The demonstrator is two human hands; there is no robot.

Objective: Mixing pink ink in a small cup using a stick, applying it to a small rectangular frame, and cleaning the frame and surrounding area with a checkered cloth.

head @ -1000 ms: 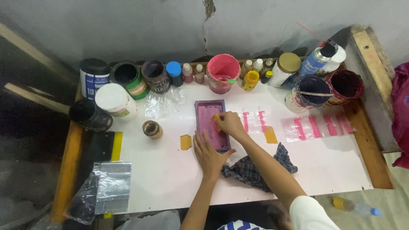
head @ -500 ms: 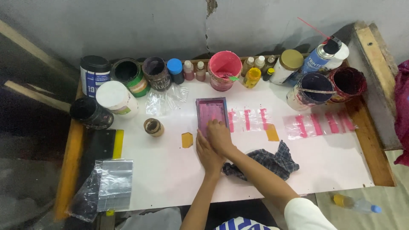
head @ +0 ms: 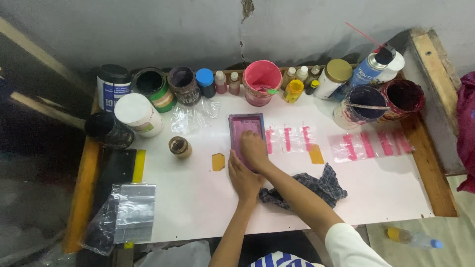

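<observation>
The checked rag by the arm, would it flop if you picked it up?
Probably yes. The checked rag lies crumpled in soft folds on the white table, so it likely droops and weighs little. Pushed, it would probably bunch up rather than slide or roll. It sits beside the right hand, whose forearm crosses over it.

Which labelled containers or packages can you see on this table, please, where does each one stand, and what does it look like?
Spray can: back right, blue cylinder with a printed label, white cap, thin red straw.
Dark tub: back left corner, round, with a blue and white label.
Green-banded tub: beside the dark tub, open, black inside.
White-lidded jar: left, in front of those tubs, pale label.
Clear bags: front left edge, flat plastic stack, unlabelled.
</observation>
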